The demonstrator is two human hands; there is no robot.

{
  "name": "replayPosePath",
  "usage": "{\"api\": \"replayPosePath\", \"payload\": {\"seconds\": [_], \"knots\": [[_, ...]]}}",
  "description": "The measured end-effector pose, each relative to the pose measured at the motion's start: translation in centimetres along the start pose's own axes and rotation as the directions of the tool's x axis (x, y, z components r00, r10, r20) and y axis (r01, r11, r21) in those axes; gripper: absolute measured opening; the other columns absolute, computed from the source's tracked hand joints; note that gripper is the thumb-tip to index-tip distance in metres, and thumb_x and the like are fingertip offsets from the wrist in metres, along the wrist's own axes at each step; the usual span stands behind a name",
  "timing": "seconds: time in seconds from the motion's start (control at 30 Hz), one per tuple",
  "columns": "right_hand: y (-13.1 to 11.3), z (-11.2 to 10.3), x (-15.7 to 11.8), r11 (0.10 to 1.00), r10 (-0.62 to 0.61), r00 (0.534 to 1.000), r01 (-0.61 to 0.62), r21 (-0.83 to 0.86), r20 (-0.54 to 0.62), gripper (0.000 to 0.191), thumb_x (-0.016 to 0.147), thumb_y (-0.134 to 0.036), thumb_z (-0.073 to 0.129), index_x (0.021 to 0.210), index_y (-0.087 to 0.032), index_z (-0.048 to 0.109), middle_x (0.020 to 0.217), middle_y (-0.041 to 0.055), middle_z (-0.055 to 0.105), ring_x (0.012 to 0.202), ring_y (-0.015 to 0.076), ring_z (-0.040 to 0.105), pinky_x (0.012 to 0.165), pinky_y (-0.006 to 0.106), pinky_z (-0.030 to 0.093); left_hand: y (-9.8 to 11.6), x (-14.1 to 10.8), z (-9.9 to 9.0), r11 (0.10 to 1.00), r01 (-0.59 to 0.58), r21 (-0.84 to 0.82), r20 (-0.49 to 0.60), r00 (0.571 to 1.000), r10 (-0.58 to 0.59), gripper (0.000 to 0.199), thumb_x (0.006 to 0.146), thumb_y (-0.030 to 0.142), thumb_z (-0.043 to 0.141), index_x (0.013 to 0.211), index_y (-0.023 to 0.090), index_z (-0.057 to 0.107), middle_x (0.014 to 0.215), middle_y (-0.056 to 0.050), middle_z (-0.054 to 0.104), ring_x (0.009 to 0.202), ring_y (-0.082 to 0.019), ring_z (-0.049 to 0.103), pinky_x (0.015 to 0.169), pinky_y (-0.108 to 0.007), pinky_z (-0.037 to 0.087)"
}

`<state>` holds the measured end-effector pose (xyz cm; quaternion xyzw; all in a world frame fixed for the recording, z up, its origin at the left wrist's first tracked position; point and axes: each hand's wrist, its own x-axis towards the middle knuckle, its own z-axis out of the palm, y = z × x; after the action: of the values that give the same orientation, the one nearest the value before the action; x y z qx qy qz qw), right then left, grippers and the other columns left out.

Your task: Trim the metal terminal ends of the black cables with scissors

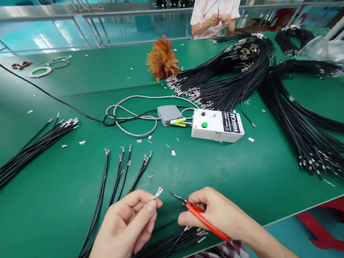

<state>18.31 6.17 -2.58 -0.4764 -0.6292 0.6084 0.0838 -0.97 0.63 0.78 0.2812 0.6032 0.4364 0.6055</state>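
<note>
Between thumb and forefinger, my left hand (134, 222) pinches a cable end (158, 193) with silvery foil showing at its tip. My right hand (211, 210) is wrapped round red-handled cutters (206, 222), whose dark pointed tips aim left, a short gap from the foil. Several black cables (118, 172) with frayed ends lie on the green table (70, 182) beyond and left of my left hand. More black cables (171, 243) lie below both hands, near the table's front edge, partly hidden by them.
A white box (217, 129) with a green button and a grey block (169, 115) stand mid-table. Cable bundles lie left (21, 162) and right (300, 135). A brown feather duster (163, 58) lies behind. Across the table a person (215, 12) holds a red tool.
</note>
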Motion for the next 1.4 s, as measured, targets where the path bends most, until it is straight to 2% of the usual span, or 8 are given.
{"api": "replayPosePath", "payload": {"seconds": [0.1, 0.27, 0.53, 0.67, 0.83, 0.97, 1.07, 1.4], "knots": [[-0.8, 0.8, 0.0, 0.964, -0.081, 0.995, 0.094, 0.25, -0.061, 0.031, 0.071, -0.039, 0.072, 0.061, -0.019, 0.05, 0.055, -0.007, 0.04, 0.051, 0.0085, 0.032, 0.047, 0.021, 0.028, -0.2, 0.1, 0.3, 0.999, 0.014, 0.031, 0.028, 0.999, -0.014, 0.031, 0.072, 0.044, 0.072, 0.075, 0.015, 0.062, 0.05, 0.006, 0.047, 0.039, -0.003, 0.028, 0.035, -0.014, 0.018], [-2.5, 3.3, 0.9, 0.7, -0.123, 0.955, 0.275, 0.659, -0.268, 0.027, 0.063, -0.026, 0.078, 0.068, -0.019, 0.052, 0.076, -0.0012, 0.063, 0.065, 0.0114, 0.054, 0.064, 0.024, 0.045, -1.3, -0.2, 1.3, 0.986, -0.095, 0.136, 0.035, 0.995, 0.091, 0.027, 0.078, 0.041, 0.067, 0.069, 0.016, 0.06, 0.051, 0.006, 0.047, 0.041, -0.004, 0.032, 0.038, -0.015, 0.023], [-2.4, 3.7, 1.1, 0.652, -0.089, 0.936, 0.314, 0.69, -0.342, 0.024, 0.061, -0.014, 0.074, 0.065, -0.019, 0.05, 0.068, -0.0029, 0.063, 0.066, 0.0111, 0.059, 0.065, 0.022, 0.046, -2.5, -0.1, 1.5, 0.958, -0.248, 0.142, -0.034, 0.966, 0.255, 0.012, 0.075, 0.027, 0.071, 0.079, 0.019, 0.063, 0.071, 0.002, 0.063, 0.069, -0.011, 0.057, 0.064, -0.017, 0.045], [-2.3, 3.9, 1.1, 0.665, -0.1, 0.94, 0.307, 0.681, -0.327, 0.023, 0.062, -0.012, 0.069, 0.065, -0.019, 0.048, 0.067, -0.0035, 0.062, 0.06, 0.011, 0.058, 0.061, 0.024, 0.045, -2.1, 0.5, 0.4, 0.999, 0.013, 0.046, 0.139, 0.99, -0.019, 0.02, 0.079, 0.035, 0.068, 0.074, 0.015, 0.064, 0.053, 0.003, 0.055, 0.042, -0.004, 0.038, 0.039, -0.012, 0.025], [-2.0, 3.9, 1.9, 0.773, -0.176, 0.901, 0.377, 0.511, -0.398, 0.018, 0.067, -0.018, 0.067, 0.066, -0.019, 0.049, 0.072, -0.0003, 0.063, 0.065, 0.0132, 0.057, 0.065, 0.027, 0.045, -1.1, 1.2, -0.8, 0.934, 0.345, -0.092, 0.497, 0.829, -0.257, 0.025, 0.084, 0.034, 0.062, 0.072, 0.012, 0.065, 0.042, 0.003, 0.052, 0.029, 0.0, 0.021, 0.033, -0.016, 0.009], [-0.7, 2.7, 3.0, 0.905, -0.129, 0.811, 0.332, 0.267, -0.571, 0.017, 0.074, -0.028, 0.067, 0.071, -0.02, 0.052, 0.067, -0.0026, 0.059, 0.063, 0.0133, 0.054, 0.063, 0.026, 0.044, -1.0, 1.2, -0.5, 0.952, 0.276, -0.133, 0.389, 0.898, -0.206, 0.022, 0.083, 0.032, 0.063, 0.074, 0.013, 0.063, 0.043, 0.005, 0.051, 0.03, 0.001, 0.023, 0.035, -0.017, 0.009], [0.2, 2.0, 2.8, 0.945, -0.126, 0.835, 0.264, 0.191, -0.535, 0.014, 0.075, -0.028, 0.066, 0.078, -0.021, 0.055, 0.069, -0.0031, 0.059, 0.062, 0.0131, 0.053, 0.062, 0.026, 0.044, -1.3, 1.2, 0.1, 0.979, 0.164, -0.118, 0.265, 0.956, -0.128, 0.022, 0.081, 0.033, 0.067, 0.074, 0.014, 0.059, 0.048, 0.004, 0.056, 0.03, 0.001, 0.03, 0.037, -0.017, 0.011], [-2.0, 3.5, 1.0, 0.761, -0.154, 0.905, 0.365, 0.537, -0.397, 0.023, 0.067, -0.02, 0.073, 0.069, -0.02, 0.05, 0.079, -0.0001, 0.069, 0.068, 0.0124, 0.059, 0.067, 0.025, 0.048, -2.2, 1.3, 0.7, 1.0, 0.029, -0.003, 0.169, 0.985, -0.028, 0.03, 0.077, 0.039, 0.07, 0.069, 0.015, 0.054, 0.05, 0.004, 0.058, 0.032, -0.001, 0.036, 0.035, -0.014, 0.022]]}}
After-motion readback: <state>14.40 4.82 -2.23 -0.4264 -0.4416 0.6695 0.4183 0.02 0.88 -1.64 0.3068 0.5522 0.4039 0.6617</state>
